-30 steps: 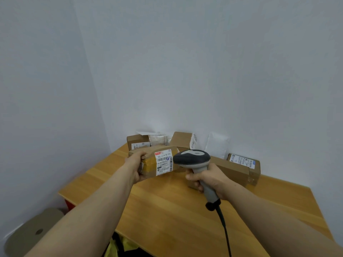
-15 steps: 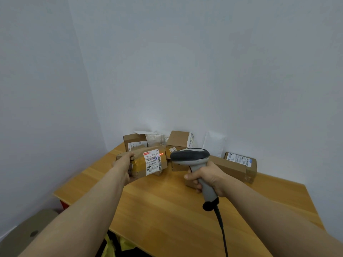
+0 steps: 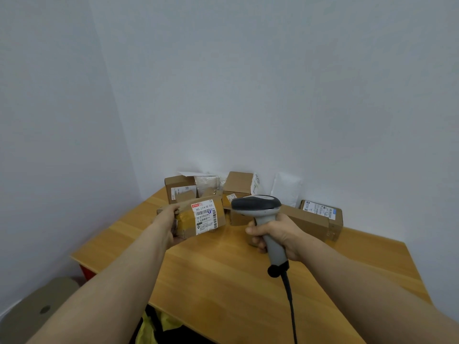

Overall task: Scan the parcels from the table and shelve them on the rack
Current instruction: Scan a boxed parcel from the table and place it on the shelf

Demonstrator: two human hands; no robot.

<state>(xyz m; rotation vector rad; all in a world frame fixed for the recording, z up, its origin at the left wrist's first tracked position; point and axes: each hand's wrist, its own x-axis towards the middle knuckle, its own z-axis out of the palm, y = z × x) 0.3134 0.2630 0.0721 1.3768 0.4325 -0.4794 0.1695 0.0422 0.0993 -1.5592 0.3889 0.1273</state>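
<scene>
My left hand (image 3: 167,225) grips a small taped cardboard parcel (image 3: 201,217) by its left end, held just above the wooden table (image 3: 223,276) with its white barcode label facing me. My right hand (image 3: 278,235) is closed around the grey handle of a corded barcode scanner (image 3: 258,209). The scanner's dark head points left at the parcel, a short gap to its right. No rack is in view.
Several more parcels stand along the back wall: a brown box (image 3: 180,188), a box (image 3: 238,183), a white padded bag (image 3: 285,188) and a long labelled box (image 3: 315,219). A round cardboard roll (image 3: 37,311) lies on the floor at left. The scanner cable (image 3: 290,309) hangs toward me.
The parcel has tilted and moved slightly left and lower in my left hand. The red scan light seen on the label half a second ago is gone.
</scene>
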